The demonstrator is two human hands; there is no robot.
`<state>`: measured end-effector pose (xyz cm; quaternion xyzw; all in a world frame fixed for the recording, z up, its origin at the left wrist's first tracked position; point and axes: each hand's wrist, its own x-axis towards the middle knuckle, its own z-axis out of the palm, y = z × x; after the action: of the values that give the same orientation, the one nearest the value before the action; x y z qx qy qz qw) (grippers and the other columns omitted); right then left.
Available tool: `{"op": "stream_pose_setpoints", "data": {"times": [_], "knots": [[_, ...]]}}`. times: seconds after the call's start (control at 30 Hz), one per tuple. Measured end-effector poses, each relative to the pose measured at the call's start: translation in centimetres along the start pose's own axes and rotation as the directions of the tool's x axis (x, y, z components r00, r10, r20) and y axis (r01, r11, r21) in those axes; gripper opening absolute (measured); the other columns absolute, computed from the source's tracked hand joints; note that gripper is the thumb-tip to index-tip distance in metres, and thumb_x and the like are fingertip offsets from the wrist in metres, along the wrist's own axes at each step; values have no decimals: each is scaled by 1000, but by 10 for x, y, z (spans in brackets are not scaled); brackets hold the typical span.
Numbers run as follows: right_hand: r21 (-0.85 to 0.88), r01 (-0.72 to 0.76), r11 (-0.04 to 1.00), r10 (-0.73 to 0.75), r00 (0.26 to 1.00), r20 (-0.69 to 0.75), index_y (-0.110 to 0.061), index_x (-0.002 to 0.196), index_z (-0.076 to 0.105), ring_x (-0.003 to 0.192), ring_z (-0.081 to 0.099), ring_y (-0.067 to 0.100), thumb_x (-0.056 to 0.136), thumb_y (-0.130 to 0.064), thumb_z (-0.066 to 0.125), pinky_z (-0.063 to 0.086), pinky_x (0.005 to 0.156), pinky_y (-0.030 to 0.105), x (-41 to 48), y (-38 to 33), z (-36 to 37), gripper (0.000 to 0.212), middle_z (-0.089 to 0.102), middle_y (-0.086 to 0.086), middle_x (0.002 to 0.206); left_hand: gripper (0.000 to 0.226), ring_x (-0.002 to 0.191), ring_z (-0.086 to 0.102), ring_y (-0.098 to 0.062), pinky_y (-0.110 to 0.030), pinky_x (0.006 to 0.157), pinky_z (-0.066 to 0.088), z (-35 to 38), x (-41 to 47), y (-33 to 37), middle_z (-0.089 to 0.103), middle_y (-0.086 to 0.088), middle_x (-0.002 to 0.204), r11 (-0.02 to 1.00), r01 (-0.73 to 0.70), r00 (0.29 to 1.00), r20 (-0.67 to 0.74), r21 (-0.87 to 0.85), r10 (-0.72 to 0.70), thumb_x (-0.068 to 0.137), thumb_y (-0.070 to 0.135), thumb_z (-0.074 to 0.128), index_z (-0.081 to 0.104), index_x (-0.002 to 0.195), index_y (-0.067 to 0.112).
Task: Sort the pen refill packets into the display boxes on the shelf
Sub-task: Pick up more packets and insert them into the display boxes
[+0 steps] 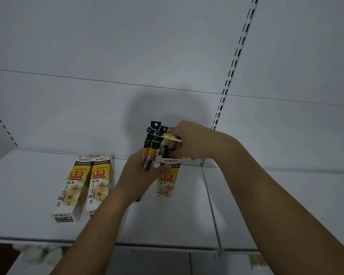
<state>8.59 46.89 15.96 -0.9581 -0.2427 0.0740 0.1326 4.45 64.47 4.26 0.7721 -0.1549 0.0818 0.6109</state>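
Yellow-white display boxes [168, 178] with red price print, black-yellow packets [152, 150], white shelf [28, 205]

This was a shop, at a stretch of store racking. The white metal shelf [38, 195] had plain back panels [107, 46] and a slotted upright [232, 66] for adjustable brackets. Two printed boxes [72, 187] sat on it side by side, each with a brand logo and a bold "1元" price mark. A third box [167, 181] bore the same, and the packets [152, 147] had punched hanging tabs.
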Motion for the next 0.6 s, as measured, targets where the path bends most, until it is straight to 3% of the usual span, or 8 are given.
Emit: {"op": "stream_pose_setpoints", "data": {"times": [0.1,0.23,0.33,0.47,0.53,0.6], "knots": [[-61,-33,998,36,998,58,-6,88,69,45,63,12,92,-11,73,52,47,22,6,-4,-4,8,68,7,73,21,64,63,10,-8,59,48,2,0,1,71,29,77,1000,3,1000,1,16,-3,93,12,77,69,109,25],[-85,-65,994,74,991,114,-11,77,63,39,61,7,94,-9,69,50,48,20,10,-8,-2,18,60,-5,44,23,65,63,11,-7,59,47,1,1,0,71,30,77,1000,14,1000,-16,11,-13,93,13,77,69,110,25],[-9,-21,1000,22,991,130,-9,82,71,45,67,12,94,-16,72,54,58,27,4,-5,-5,14,69,-4,60,24,65,63,12,-7,57,46,1,0,0,70,31,74,1000,27,999,-30,13,-27,91,12,79,69,106,28],[245,34,969,-15,997,-79,-15,98,79,65,72,15,88,-20,82,57,58,26,-12,11,-13,11,78,-2,86,23,59,61,10,-7,54,45,0,-1,0,68,27,67,999,41,999,-23,-25,-42,91,9,78,70,110,19],[252,85,964,-23,970,-241,-20,99,80,82,72,7,87,-20,82,56,71,22,-14,18,-12,12,77,-8,92,23,58,61,9,-8,53,45,0,-1,0,69,28,67,999,49,998,-34,-18,-50,91,11,79,70,111,18],[206,109,973,-49,960,-275,-22,100,80,90,70,1,87,-19,81,53,79,15,-12,21,-7,13,76,-13,96,23,57,61,8,-9,52,45,1,-1,1,69,27,68,998,56,998,-37,-11,-56,91,13,79,70,111,18]]}}
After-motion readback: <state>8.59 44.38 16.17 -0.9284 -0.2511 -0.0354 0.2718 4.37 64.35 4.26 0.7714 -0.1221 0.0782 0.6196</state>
